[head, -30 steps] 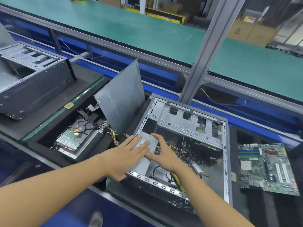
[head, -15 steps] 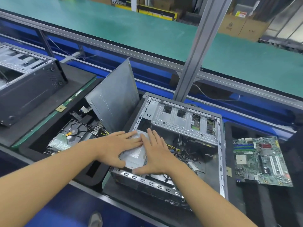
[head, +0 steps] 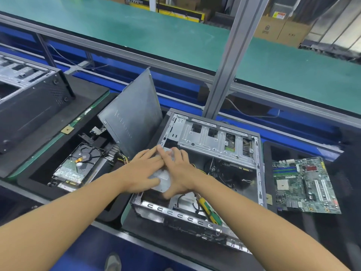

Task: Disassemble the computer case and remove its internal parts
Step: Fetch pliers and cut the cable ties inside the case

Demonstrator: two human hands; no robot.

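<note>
Head view: pressed flat on the power supply (head: 163, 179) in the near-left corner of the open computer case (head: 259, 173) with left hand (head: 141, 172) and right hand (head: 180, 173), fingers straight, gripping nothing; judged mid-removal, next likely needed sliding it free, then lifting out.
</note>
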